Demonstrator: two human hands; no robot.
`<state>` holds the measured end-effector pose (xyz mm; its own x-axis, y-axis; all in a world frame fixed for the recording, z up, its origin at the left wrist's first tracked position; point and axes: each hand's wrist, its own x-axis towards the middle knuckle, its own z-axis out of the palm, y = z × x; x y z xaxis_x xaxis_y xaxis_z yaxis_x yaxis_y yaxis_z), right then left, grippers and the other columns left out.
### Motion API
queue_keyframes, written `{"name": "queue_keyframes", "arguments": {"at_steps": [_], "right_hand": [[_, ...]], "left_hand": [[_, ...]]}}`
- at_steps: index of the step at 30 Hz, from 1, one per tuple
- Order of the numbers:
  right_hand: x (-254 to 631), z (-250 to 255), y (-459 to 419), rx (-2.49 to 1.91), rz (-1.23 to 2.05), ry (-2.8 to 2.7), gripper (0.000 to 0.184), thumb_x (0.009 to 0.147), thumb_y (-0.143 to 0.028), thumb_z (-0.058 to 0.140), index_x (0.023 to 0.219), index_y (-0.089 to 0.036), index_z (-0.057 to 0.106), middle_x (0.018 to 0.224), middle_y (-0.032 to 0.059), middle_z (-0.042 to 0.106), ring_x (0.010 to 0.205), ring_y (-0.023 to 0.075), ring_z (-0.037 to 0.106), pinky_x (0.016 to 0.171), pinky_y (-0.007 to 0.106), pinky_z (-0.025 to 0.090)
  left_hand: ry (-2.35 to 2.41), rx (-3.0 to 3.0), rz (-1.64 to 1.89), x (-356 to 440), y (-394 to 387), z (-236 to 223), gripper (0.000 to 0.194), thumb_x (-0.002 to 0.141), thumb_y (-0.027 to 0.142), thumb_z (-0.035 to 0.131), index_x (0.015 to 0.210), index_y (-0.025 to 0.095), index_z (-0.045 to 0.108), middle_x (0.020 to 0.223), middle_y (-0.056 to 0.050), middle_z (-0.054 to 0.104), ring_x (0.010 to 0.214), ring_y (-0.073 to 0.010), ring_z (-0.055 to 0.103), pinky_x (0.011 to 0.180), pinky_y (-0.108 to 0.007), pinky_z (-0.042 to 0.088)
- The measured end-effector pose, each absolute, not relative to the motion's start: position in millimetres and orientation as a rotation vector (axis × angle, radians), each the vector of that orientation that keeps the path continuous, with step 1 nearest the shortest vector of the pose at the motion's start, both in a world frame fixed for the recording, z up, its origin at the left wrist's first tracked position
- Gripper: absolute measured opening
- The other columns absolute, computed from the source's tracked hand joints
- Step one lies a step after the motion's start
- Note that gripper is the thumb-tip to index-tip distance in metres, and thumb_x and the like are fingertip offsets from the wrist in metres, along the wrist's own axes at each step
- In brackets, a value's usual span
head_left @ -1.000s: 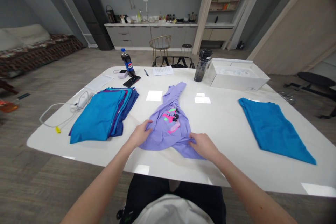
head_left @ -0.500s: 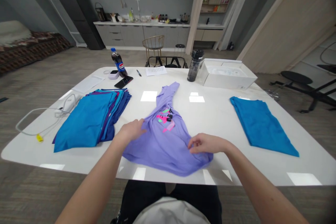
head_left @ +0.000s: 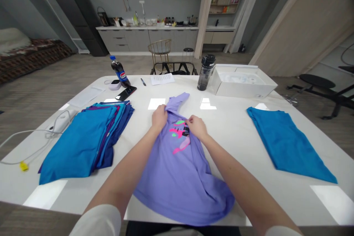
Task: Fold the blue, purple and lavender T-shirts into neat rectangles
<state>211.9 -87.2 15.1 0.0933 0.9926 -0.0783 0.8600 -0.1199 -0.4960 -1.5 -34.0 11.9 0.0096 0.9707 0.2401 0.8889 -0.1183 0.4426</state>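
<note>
A purple T-shirt (head_left: 177, 180) with a pink, green and black print lies spread on the white table, its hem toward me and its upper end bunched and twisted. My left hand (head_left: 159, 118) is closed on the shirt's left edge near the upper end. Across from it, my right hand (head_left: 197, 126) pinches the fabric at the right side of the print. Some of the fingertips are tucked behind cloth. To the left rests a stack of folded clothes (head_left: 80, 142), blue on top with purple and navy below. One folded blue garment (head_left: 290, 142) lies at the right.
Along the table's far side are a cola bottle (head_left: 120, 72), a phone (head_left: 126, 93), a pen (head_left: 143, 82), paper (head_left: 162, 79), a dark water bottle (head_left: 206, 73) and an open white box (head_left: 245, 83). A white cable (head_left: 27, 132) loops at the left edge.
Both hands have moved from the shirt's lower sides up to its upper part and gripped the fabric. The lower shirt now lies flatter and longer toward me. My view has shifted forward.
</note>
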Motion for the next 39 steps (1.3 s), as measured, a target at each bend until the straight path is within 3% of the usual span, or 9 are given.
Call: {"name": "queue_keyframes", "arguments": {"at_steps": [5,12,16,22,29,32,34,37,39], "right_hand": [[278,9,-97,-2.042,0.62,-1.781,0.033,0.1,-0.039,0.051,0.082,-0.019,0.07,0.083,0.0081,0.074,0.081,0.0209,0.067,0.07,0.028,0.042],[206,9,-89,-1.513,0.878,-2.031,0.037,0.093,-0.049,0.065,0.117,-0.021,0.071,0.104,0.0035,0.075,0.082,0.0156,0.066,0.076,0.024,0.046],[154,11,-71,-1.602,0.779,-2.181,0.025,0.094,-0.044,0.066,0.101,-0.022,0.075,0.095,0.0037,0.075,0.086,0.0172,0.066,0.073,0.024,0.043],[194,18,-62,-1.828,0.615,-2.044,0.018,0.096,-0.034,0.061,0.088,-0.021,0.071,0.088,0.0063,0.075,0.081,0.019,0.066,0.067,0.026,0.039],[305,27,-85,-2.15,0.592,-1.978,0.022,0.095,-0.032,0.061,0.081,-0.018,0.071,0.084,0.0083,0.073,0.08,0.0206,0.066,0.069,0.028,0.041],[307,34,-91,-2.104,0.481,-2.014,0.022,0.094,-0.035,0.063,0.102,-0.018,0.075,0.1,0.0107,0.073,0.092,0.0228,0.067,0.077,0.029,0.044],[288,38,-89,-1.892,0.381,-2.059,0.041,0.093,-0.046,0.065,0.123,-0.019,0.07,0.116,0.0117,0.07,0.106,0.0245,0.065,0.087,0.03,0.046],[244,36,-77,-1.748,0.368,-2.106,0.067,0.087,-0.066,0.065,0.135,-0.021,0.064,0.122,0.0128,0.069,0.113,0.0274,0.063,0.092,0.033,0.046],[219,31,-65,-1.813,0.442,-2.075,0.059,0.087,-0.066,0.064,0.126,-0.021,0.07,0.111,0.0111,0.072,0.103,0.0261,0.066,0.084,0.031,0.048]], "left_hand": [[1.983,1.745,0.952,-63,-41,-2,0.028,0.091,0.024,0.049,0.11,0.02,0.068,0.106,-0.009,0.074,0.103,-0.0263,0.068,0.089,-0.036,0.051],[1.755,2.143,0.798,-63,-44,12,0.048,0.083,0.021,0.058,0.13,0.023,0.064,0.129,-0.009,0.065,0.12,-0.0258,0.061,0.106,-0.038,0.047],[1.642,2.318,0.517,-53,-24,27,0.025,0.086,0.026,0.061,0.107,0.024,0.073,0.113,-0.008,0.07,0.107,-0.0269,0.065,0.097,-0.038,0.049],[1.744,1.788,0.927,-89,0,31,0.019,0.078,0.038,0.069,0.081,0.019,0.066,0.081,-0.002,0.068,0.082,-0.0199,0.063,0.076,-0.029,0.048],[2.229,1.6,0.988,-110,-33,4,0.025,0.087,0.03,0.058,0.107,0.016,0.062,0.099,-0.01,0.066,0.094,-0.0246,0.063,0.087,-0.037,0.049],[2.097,2.091,0.843,-91,-44,3,0.059,0.083,0.026,0.062,0.14,0.016,0.049,0.135,-0.018,0.057,0.127,-0.0317,0.054,0.107,-0.045,0.041],[2.031,2.214,0.774,-76,-41,7,0.073,0.086,0.033,0.063,0.152,0.018,0.037,0.147,-0.019,0.05,0.137,-0.0339,0.047,0.113,-0.049,0.035],[2.057,2.168,0.597,-60,-22,14,0.071,0.089,0.047,0.062,0.151,0.02,0.041,0.144,-0.019,0.055,0.134,-0.0376,0.05,0.11,-0.054,0.037],[1.979,2.157,0.423,-57,-7,17,0.054,0.089,0.048,0.061,0.135,0.021,0.059,0.13,-0.016,0.066,0.123,-0.0376,0.058,0.104,-0.053,0.042]]}}
